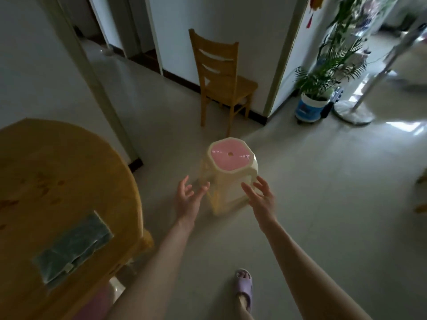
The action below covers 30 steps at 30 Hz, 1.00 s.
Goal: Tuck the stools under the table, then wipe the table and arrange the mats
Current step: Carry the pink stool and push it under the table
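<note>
Head | stool between left hand and right hand | hands spread, gripping nothing

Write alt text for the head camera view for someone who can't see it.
The left hand and right hand reach, open, toward either side of a cream stool with a pink seat on the floor, not yet gripping it. A wooden table bearing a grey-green cloth is at left; a wooden chair stands beyond.

A home's dining corner: round yellow wooden table near left, slat-backed wooden chair far centre, potted green palm far right.
</note>
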Motion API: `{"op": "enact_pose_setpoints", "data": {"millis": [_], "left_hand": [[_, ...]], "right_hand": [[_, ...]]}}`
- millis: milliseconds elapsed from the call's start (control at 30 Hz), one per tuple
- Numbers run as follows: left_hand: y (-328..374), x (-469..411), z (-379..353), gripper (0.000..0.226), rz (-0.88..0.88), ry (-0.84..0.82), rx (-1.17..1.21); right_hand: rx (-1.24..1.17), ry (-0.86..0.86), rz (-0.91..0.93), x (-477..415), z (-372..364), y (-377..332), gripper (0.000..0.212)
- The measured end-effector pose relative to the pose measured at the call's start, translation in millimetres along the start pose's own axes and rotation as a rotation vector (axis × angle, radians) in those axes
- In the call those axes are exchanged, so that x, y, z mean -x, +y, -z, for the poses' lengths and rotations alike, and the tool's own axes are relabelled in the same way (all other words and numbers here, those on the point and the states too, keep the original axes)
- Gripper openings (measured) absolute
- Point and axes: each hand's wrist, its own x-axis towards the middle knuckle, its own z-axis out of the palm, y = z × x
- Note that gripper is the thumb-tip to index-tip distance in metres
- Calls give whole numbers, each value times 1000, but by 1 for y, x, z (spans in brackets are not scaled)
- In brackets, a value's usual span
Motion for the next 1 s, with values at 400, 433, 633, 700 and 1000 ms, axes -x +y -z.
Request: {"op": "enact_pose_setpoints", "data": {"millis": [400,433,633,700,1000], "left_hand": [[26,-131,-156,93,57,88,8],[28,-141,-161,92,59,98,-2],[29,-218,-192,97,124,166,-13],[29,-249,-206,100,148,169,-10],[18,-362,-241,98,264,250,2]], "right_hand": [[78,-57,-79,-212,43,-39,64],[87,-69,-87,-227,40,-39,65],[173,-159,-113,-320,16,-41,66],[178,-178,-128,-355,8,-42,65],[223,-228,-229,-478,-18,-29,65]]}}
